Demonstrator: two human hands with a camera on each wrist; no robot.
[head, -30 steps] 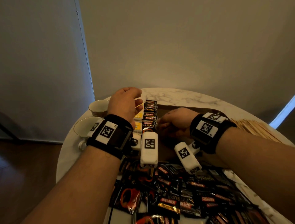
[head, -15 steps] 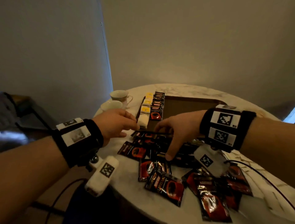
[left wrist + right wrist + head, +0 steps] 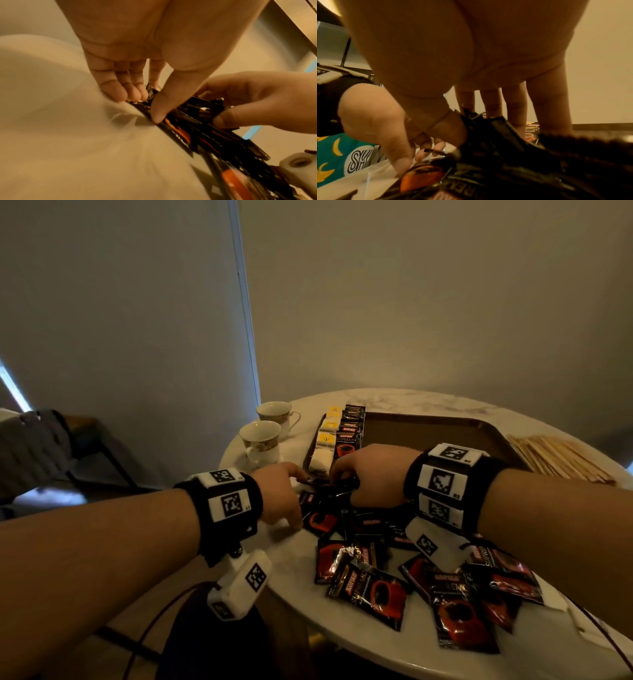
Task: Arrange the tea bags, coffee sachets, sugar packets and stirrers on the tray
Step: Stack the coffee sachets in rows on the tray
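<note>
On the table (image 3: pixel 301 563), just before the tray (image 3: pixel 428 433), both hands pinch loose coffee sachets (image 3: pixel 370 590); the left hand (image 3: pixel 279 494) and right hand (image 3: pixel 370 474) should square the bunch before lifting.

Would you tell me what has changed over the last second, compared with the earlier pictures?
Both hands came back from the tray to the loose coffee sachets on the table's near side. The right hand now pinches a bunch of sachets; the left hand grips its other end. The rows of tea bags and sachets on the tray, the cups and the stirrers stayed put.
</note>
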